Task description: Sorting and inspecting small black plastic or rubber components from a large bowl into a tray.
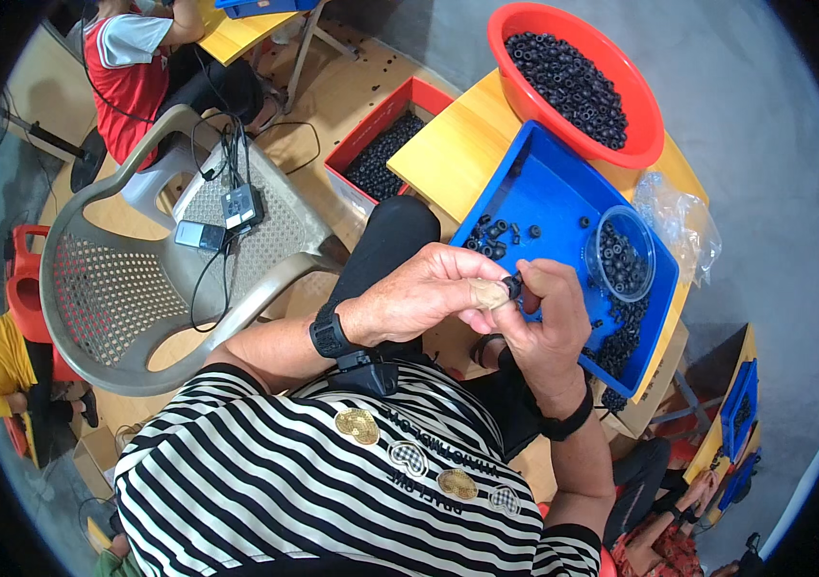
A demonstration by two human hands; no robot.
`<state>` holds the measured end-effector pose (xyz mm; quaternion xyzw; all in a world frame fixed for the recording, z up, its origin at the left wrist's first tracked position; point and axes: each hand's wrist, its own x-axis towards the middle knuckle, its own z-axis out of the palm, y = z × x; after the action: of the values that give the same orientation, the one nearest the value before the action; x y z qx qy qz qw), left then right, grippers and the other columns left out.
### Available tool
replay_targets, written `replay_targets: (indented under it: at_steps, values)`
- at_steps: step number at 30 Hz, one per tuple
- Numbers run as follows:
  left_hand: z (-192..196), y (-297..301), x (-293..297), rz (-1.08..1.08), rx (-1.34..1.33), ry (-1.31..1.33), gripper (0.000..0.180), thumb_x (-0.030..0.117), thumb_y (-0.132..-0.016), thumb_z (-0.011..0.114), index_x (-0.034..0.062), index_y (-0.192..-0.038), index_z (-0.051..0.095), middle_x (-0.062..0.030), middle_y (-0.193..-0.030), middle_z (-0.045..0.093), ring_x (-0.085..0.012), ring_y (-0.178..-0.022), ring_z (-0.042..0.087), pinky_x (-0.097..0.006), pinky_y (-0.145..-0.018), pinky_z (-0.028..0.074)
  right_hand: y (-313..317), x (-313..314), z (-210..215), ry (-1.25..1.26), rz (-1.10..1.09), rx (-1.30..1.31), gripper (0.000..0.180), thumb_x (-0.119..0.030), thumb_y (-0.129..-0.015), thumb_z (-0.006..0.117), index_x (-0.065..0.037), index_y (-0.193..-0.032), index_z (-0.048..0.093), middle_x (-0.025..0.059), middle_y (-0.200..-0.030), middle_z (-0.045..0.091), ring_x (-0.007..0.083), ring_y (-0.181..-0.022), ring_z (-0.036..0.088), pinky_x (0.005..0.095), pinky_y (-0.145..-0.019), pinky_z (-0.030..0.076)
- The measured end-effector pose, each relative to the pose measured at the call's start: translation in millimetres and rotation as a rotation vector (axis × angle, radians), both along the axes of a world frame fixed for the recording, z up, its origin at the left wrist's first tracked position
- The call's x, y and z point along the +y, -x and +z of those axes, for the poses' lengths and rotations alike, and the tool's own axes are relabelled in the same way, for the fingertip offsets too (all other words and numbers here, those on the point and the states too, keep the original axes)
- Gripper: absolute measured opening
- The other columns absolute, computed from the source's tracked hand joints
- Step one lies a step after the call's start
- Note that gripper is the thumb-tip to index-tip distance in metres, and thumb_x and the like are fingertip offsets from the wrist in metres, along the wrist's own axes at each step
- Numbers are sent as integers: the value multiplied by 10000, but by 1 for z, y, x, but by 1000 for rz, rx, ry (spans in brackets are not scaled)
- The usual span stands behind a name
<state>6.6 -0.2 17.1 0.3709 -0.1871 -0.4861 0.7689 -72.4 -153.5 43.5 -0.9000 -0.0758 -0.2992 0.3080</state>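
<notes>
Both hands meet over the near edge of a blue tray (544, 197): the left hand (424, 293) and the right hand (549, 327) pinch one small black rubber ring (513, 286) between their fingertips, closed on it from either side. More loose black rings (496, 236) lie scattered in the tray, beside a clear round container (624, 252) holding others. Farther off, a red basin (611, 144) is heaped with rings, and a red crate (381, 154) of them sits left of the wooden table (458, 144). A beige plastic chair (121, 279) stands at left.
</notes>
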Motion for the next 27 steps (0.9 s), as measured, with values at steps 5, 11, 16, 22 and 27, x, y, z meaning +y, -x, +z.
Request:
replay_targets:
  at_steps: [5, 11, 16, 22, 27]
  values:
    - [1, 1, 0, -15, -21, -17, 235, 189, -905, 580, -10, -1024, 621, -81, -914, 655, -129, -785, 635, -254, -734, 534, -1, 0, -1, 32, 21, -25, 346, -36, -651, 780, -28, -932, 579, 83, -875, 567, 116, -561, 462, 232, -486, 406]
    - [-3, 2, -1, -2, -66, -14, 236, 197, -905, 580, -8, -1016, 623, -74, -898, 658, -123, -787, 636, -252, -738, 533, 1, -1, -8, 49, 33, -31, 405, -116, -614, 793, -29, -955, 594, 124, -902, 582, 273, -742, 604, 323, -593, 514]
    - [0, 4, -2, -16, -12, -66, 261, 253, -906, 586, 22, -1023, 620, -33, -870, 644, -79, -746, 615, -218, -707, 518, 3, -3, -5, 1, 12, -10, 381, -72, -621, 768, -34, -957, 591, 122, -873, 583, 260, -709, 599, 324, -577, 510]
    - [1, 1, -3, -46, -21, -37, 309, 211, -901, 593, 26, -1144, 550, -33, -905, 633, -81, -770, 609, -218, -699, 516, 4, -5, -4, 32, -8, 0, 373, -94, -617, 764, -59, -938, 577, 82, -771, 568, 238, -654, 576, 322, -521, 483]
    - [2, 9, -6, 24, -147, 103, 417, 53, -879, 590, -7, -1269, 456, -46, -987, 617, -84, -866, 603, -240, -770, 504, 2, -2, -4, 23, 33, -33, 422, -137, -575, 792, -57, -927, 573, 67, -714, 554, 222, -602, 563, 314, -491, 460]
